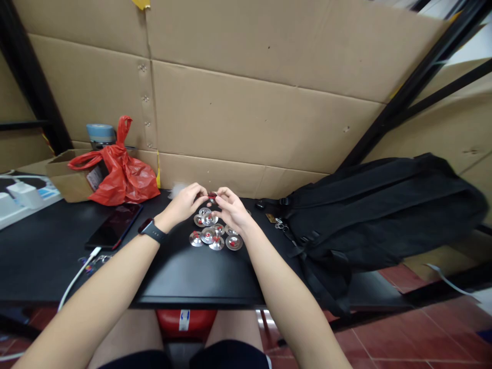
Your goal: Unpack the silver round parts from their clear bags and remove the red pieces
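Observation:
My left hand (183, 204), with a dark watch on its wrist, pinches one end of a small red strap (211, 196). The thumb and fingers of my right hand (233, 210) close on the other end, just above the table. Something shiny shows under the strap, too small to make out. Below my hands several silver finger cymbals (208, 235) with domed middles and red straps lie in a loose cluster, some overlapping. One finger cymbal (234, 242) lies at the cluster's right front. My right hand hides part of the cluster.
On the black table (200, 279), a phone (114, 225), keys (100, 260) and a white cable (75, 279) lie left. Behind them are a red plastic bag (125, 174), a cardboard box (67, 177) and a power strip (33, 205). A black backpack (384, 210) lies right. Cardboard (246, 118) walls the back.

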Motion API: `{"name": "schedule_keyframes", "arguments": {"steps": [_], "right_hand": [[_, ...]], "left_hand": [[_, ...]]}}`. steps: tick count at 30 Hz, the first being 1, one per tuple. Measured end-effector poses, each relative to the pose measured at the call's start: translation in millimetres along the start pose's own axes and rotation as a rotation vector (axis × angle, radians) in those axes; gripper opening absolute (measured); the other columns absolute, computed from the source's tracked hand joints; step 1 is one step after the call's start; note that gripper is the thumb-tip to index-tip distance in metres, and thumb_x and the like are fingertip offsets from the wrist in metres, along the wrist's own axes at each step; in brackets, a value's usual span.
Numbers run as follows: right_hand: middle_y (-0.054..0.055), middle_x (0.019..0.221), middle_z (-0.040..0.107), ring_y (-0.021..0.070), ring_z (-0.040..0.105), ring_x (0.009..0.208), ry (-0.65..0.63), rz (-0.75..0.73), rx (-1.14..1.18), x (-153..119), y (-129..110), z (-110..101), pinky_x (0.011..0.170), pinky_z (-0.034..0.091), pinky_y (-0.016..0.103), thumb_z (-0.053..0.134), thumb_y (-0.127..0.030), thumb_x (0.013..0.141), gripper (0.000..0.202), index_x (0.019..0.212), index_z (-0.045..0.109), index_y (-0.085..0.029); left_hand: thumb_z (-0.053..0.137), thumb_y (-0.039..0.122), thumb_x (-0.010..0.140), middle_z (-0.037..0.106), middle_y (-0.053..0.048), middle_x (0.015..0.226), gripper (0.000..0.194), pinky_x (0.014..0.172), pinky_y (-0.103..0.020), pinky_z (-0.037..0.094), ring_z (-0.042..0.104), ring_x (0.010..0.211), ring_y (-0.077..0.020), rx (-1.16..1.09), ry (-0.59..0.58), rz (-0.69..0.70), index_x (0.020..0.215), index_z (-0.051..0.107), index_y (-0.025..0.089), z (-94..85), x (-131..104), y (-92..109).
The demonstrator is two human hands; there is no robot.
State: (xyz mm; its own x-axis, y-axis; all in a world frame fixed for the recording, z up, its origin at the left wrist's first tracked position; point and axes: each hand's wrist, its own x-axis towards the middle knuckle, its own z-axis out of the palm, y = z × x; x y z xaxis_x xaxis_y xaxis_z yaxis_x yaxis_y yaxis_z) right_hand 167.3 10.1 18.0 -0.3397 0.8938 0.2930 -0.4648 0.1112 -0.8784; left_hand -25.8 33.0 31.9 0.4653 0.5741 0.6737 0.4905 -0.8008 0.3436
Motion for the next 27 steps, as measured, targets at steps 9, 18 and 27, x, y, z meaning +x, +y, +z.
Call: {"name": "schedule_keyframes", "arguments": {"steps": [9,18,27], "right_hand": [[0.001,0.110,0.061,0.0156,0.064,0.088,-0.029,0.031,-0.164,-4,-6,0,0.067,0.059,0.026,0.088,-0.029,0.064,0.044,0.100,0.063,-0.025],[0.004,0.117,0.063,0.0184,0.071,0.085,-0.055,0.053,-0.202,-1,5,-1,0.075,0.061,0.033,0.085,-0.033,0.067,0.049,0.108,0.060,-0.025],[0.003,0.095,0.071,0.0135,0.063,0.067,0.255,-0.117,-1.156,8,-6,-65,0.072,0.053,0.030,0.081,-0.030,0.065,0.033,0.093,0.066,-0.020]], "left_hand": [[0.050,0.033,0.096,0.067,-0.005,0.088,0.020,0.076,-0.029,0.048,0.062,0.080,-0.0170,-0.071,0.002,-0.050,0.089,0.061,0.017,-8.3,1,5],[0.051,0.032,0.094,0.068,-0.005,0.087,0.020,0.073,-0.028,0.048,0.062,0.078,-0.0170,-0.063,-0.044,-0.073,0.089,0.062,0.017,-5.9,1,7],[0.051,0.039,0.091,0.071,-0.007,0.085,0.026,0.071,-0.028,0.046,0.064,0.078,-0.0202,0.190,-0.197,-0.223,0.082,0.065,0.019,-20.7,-9,-51]]}}
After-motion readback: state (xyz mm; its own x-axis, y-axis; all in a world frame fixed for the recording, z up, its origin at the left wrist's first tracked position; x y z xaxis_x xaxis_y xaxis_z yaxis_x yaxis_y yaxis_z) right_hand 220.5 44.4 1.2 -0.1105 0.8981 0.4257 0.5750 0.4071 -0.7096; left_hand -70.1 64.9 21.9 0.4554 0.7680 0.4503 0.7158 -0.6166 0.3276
